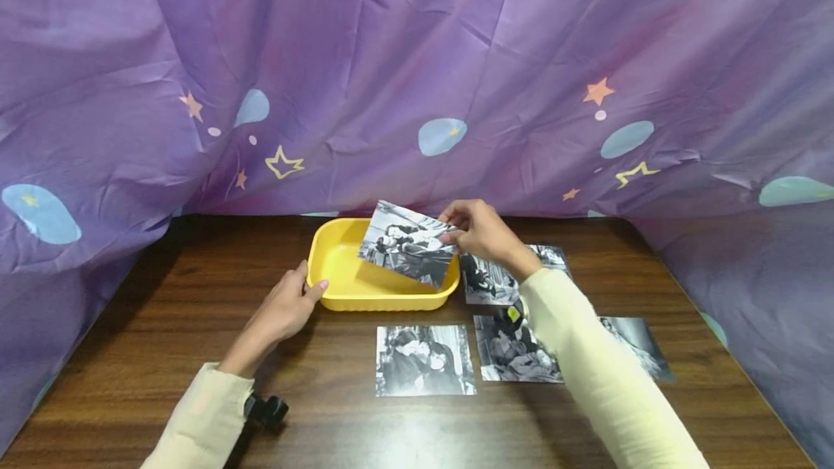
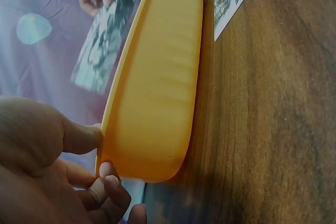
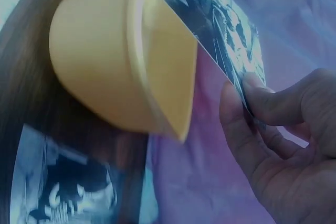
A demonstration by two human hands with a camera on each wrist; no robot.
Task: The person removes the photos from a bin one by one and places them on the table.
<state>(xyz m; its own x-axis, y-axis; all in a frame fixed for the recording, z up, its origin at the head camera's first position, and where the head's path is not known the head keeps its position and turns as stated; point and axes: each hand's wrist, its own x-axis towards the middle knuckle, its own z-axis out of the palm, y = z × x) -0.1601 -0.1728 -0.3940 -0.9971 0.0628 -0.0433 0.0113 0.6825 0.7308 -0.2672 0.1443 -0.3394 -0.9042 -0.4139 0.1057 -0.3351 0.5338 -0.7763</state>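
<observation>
A yellow plastic tray (image 1: 378, 304) stands toward the back of the table. My left hand (image 1: 288, 304) grips its left rim, the thumb over the edge and fingers outside, as the left wrist view (image 2: 58, 166) also shows. Between thumb and fingers my right hand (image 1: 481, 230) pinches the right edge of a black-and-white photo (image 1: 407, 244). That photo hangs tilted above the tray's opening; in the right wrist view the photo (image 3: 220, 24) overlaps the tray's far wall. The visible part of the tray's floor is bare yellow.
Several more black-and-white photos lie on the wooden table (image 1: 326, 411): one in front of the tray (image 1: 425, 360), others to the right (image 1: 489, 284), (image 1: 515, 353), (image 1: 641, 346), partly behind my right sleeve. A purple curtain (image 1: 391, 93) hangs behind the table.
</observation>
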